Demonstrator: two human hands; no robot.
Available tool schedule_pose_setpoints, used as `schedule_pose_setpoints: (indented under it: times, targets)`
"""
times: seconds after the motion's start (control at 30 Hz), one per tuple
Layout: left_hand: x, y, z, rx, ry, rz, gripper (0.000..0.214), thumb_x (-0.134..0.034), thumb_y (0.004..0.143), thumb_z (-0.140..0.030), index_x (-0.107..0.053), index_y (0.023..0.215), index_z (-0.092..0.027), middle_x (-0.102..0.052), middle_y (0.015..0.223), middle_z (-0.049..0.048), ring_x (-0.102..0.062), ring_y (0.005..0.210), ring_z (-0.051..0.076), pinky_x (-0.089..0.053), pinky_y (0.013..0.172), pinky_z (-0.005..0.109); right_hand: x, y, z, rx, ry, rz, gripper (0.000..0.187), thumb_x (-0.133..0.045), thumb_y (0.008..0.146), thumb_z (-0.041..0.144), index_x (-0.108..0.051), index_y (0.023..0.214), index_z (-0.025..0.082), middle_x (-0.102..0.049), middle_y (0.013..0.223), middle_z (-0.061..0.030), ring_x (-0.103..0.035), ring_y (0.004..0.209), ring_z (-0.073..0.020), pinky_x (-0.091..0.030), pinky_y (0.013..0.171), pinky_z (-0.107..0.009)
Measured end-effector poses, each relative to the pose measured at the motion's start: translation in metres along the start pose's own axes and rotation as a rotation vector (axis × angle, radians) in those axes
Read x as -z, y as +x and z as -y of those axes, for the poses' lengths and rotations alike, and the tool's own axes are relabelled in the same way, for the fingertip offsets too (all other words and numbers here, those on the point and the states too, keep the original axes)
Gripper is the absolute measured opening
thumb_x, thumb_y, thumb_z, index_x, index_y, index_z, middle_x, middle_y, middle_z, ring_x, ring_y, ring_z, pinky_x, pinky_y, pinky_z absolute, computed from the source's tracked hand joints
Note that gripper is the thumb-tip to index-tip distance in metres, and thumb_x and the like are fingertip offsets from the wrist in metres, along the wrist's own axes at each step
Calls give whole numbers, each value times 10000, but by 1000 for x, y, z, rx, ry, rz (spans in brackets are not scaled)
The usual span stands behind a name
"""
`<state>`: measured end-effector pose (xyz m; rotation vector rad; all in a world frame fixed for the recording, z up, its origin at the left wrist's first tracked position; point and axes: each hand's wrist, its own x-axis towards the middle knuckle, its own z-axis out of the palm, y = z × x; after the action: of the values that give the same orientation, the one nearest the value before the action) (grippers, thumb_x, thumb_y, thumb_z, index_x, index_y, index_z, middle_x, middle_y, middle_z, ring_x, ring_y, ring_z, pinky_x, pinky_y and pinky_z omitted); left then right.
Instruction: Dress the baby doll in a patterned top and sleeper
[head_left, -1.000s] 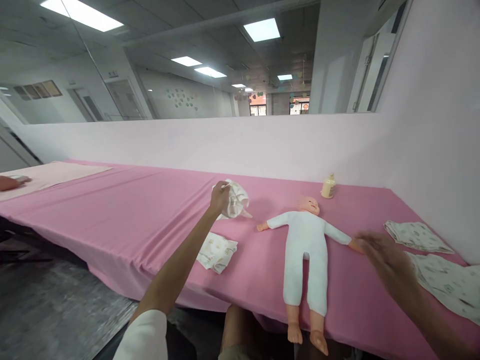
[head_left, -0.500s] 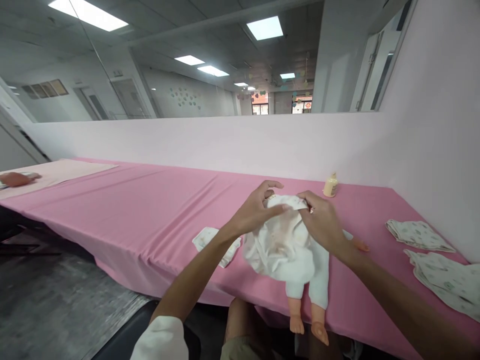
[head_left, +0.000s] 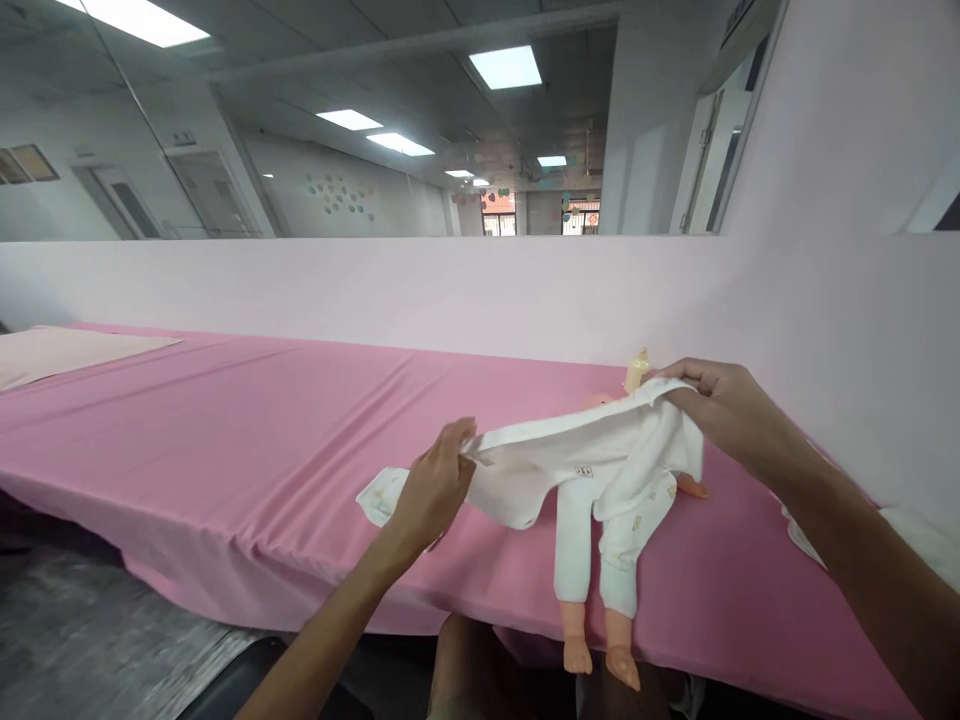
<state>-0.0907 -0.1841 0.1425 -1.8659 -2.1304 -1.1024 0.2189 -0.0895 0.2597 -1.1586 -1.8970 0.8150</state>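
Note:
A white baby top [head_left: 540, 462] is stretched sideways in the air between my two hands. My left hand [head_left: 439, 475] pinches its left end. My right hand [head_left: 709, 390] grips its upper right edge, higher up. A sleeve-like part with small prints hangs below on the right. Beneath the top lies a doll [head_left: 574, 540] in white clothes, its bare feet over the table's front edge. The top covers most of its body, and only a little of its head and one hand show. A folded printed cloth [head_left: 381, 495] lies beside my left hand, partly hidden.
A pink sheet [head_left: 247, 430] covers the long table along the wall. A pale yellow bottle [head_left: 636, 370] stands at the back, near my right hand. A cream cloth [head_left: 67, 352] lies far left. Folded cloths [head_left: 926, 540] are at the right, partly behind my right arm.
My hands have moved apart, left hand leftward and down, right hand rightward. The bunched top is now spread out between them. The view has turned slightly right.

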Motion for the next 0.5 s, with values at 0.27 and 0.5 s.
schedule_pose_setpoints:
  times: [0.27, 0.5]
  targets:
    - [12, -5, 11, 157, -254, -81, 179, -396, 769, -215, -560, 702, -189, -555, 622, -20, -511, 576, 129, -393, 536, 227, 22, -6, -8, -108, 5, 254, 342, -630, 790, 449, -708, 1045, 235, -719, 875, -48, -644, 686, -185, -477, 549, -257]
    - [46, 18, 15, 175, -116, -268, 212, -433, 780, -247, -616, 869, -187, -621, 777, 15, -574, 694, 174, -468, 631, 278, 38, -1, -15, -151, 158, 207, 386, -708, 737, 477, -697, 1012, 206, -675, 762, -30, -577, 609, -141, -433, 510, -228]
